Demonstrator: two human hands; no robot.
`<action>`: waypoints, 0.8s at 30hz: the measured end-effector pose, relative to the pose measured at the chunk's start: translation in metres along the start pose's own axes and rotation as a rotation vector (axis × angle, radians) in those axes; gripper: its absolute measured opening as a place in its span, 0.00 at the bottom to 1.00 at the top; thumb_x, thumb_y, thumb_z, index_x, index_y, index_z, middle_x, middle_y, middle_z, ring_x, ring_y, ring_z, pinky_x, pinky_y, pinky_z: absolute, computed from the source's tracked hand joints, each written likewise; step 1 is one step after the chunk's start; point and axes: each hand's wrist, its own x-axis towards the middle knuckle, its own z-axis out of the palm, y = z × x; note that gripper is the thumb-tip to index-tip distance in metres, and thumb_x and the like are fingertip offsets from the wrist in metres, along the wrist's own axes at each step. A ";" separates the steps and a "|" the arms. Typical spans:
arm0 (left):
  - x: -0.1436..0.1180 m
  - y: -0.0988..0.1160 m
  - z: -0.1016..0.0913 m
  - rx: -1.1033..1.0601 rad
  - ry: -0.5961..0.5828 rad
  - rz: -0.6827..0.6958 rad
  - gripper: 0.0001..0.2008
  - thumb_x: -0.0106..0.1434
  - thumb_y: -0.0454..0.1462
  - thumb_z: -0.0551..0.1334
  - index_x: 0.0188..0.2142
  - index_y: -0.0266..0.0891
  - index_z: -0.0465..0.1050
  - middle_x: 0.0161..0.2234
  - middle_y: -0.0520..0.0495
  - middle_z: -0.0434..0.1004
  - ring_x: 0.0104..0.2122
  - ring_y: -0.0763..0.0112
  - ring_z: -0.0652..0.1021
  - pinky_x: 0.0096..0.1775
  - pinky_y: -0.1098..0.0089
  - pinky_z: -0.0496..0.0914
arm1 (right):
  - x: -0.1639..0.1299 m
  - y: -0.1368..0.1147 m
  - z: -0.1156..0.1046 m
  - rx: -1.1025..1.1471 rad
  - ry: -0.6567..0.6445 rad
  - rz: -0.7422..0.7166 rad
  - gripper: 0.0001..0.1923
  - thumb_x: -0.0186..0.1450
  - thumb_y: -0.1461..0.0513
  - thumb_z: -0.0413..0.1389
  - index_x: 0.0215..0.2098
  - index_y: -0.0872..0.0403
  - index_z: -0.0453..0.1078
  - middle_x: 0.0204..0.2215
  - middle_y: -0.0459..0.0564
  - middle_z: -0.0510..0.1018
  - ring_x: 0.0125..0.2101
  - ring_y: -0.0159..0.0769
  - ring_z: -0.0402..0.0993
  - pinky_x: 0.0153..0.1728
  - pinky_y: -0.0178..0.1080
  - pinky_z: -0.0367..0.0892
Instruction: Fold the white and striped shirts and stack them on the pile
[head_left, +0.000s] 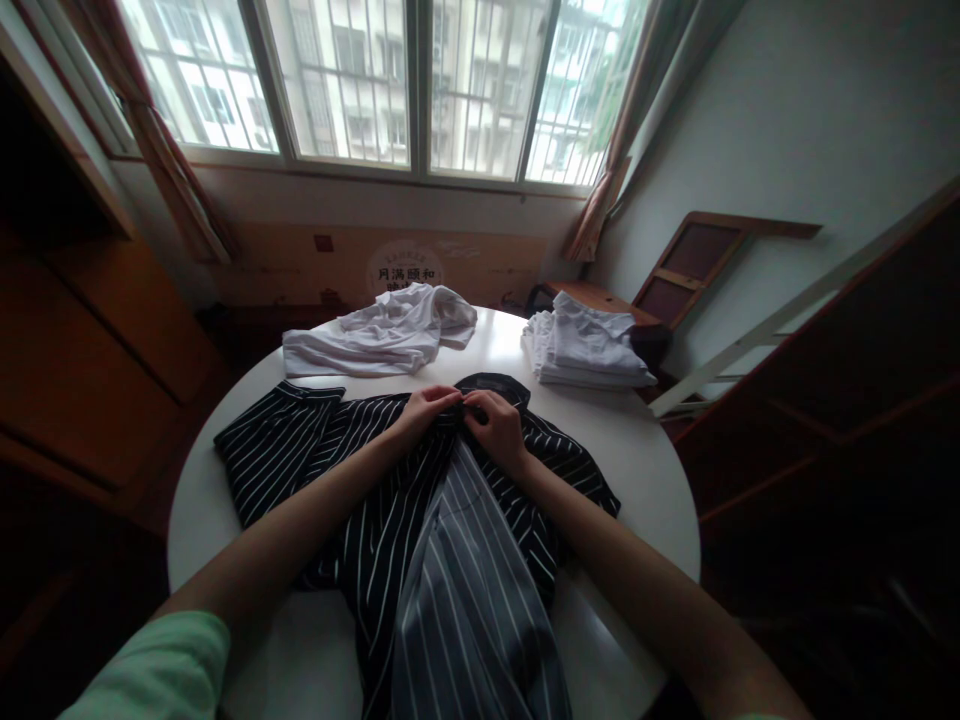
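Note:
A black shirt with white stripes [315, 460] lies spread on a round white table [645, 470], collar at the far side. Its front is open lower down, showing the grey striped inside [465, 590]. My left hand [429, 408] and my right hand [495, 425] meet just below the collar. The fingers of both pinch the shirt's front edges together there. What sits between the fingertips is too small to tell.
A loose white garment [382, 335] lies crumpled at the table's far left. A stack of folded white clothes [585, 350] sits at the far right. Behind are a wide window, curtains, a wooden chair and dark wooden furniture on both sides.

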 end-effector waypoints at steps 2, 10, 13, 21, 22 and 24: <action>-0.001 0.001 0.000 -0.025 -0.023 -0.023 0.14 0.43 0.41 0.68 0.31 0.36 0.76 0.29 0.48 0.77 0.30 0.72 0.74 0.39 0.69 0.65 | 0.000 0.000 -0.001 -0.006 0.002 0.019 0.05 0.55 0.68 0.52 0.30 0.53 0.67 0.32 0.50 0.75 0.36 0.37 0.70 0.39 0.40 0.66; -0.001 0.001 -0.002 -0.065 -0.073 -0.033 0.15 0.41 0.39 0.69 0.30 0.36 0.74 0.27 0.51 0.76 0.28 0.75 0.73 0.37 0.71 0.65 | 0.000 0.002 -0.001 -0.014 0.015 0.034 0.05 0.55 0.68 0.53 0.30 0.54 0.69 0.32 0.50 0.73 0.35 0.37 0.69 0.38 0.39 0.66; -0.002 0.003 0.000 -0.037 -0.045 -0.028 0.13 0.40 0.39 0.70 0.26 0.35 0.72 0.24 0.53 0.74 0.26 0.76 0.72 0.35 0.72 0.65 | -0.001 0.001 -0.001 0.001 0.020 0.004 0.05 0.56 0.67 0.53 0.30 0.54 0.69 0.32 0.50 0.72 0.35 0.36 0.69 0.39 0.39 0.66; -0.001 0.003 0.001 -0.042 -0.040 -0.035 0.18 0.39 0.41 0.70 0.29 0.35 0.72 0.26 0.51 0.75 0.27 0.74 0.73 0.36 0.70 0.65 | -0.001 -0.002 0.000 -0.015 0.015 0.020 0.07 0.57 0.66 0.52 0.31 0.52 0.70 0.32 0.50 0.72 0.35 0.37 0.69 0.39 0.41 0.67; -0.001 0.003 0.001 -0.041 -0.039 -0.036 0.17 0.39 0.40 0.70 0.30 0.35 0.73 0.26 0.50 0.75 0.28 0.74 0.73 0.36 0.70 0.65 | -0.001 -0.002 0.000 -0.014 0.012 0.027 0.07 0.57 0.66 0.52 0.31 0.52 0.70 0.32 0.49 0.73 0.35 0.37 0.69 0.39 0.41 0.67; -0.002 0.004 0.001 -0.038 -0.042 -0.036 0.17 0.40 0.40 0.69 0.31 0.35 0.73 0.28 0.50 0.76 0.29 0.74 0.74 0.37 0.70 0.65 | -0.001 -0.002 0.000 -0.010 0.015 0.038 0.07 0.57 0.67 0.52 0.31 0.52 0.70 0.32 0.49 0.73 0.35 0.36 0.70 0.39 0.40 0.67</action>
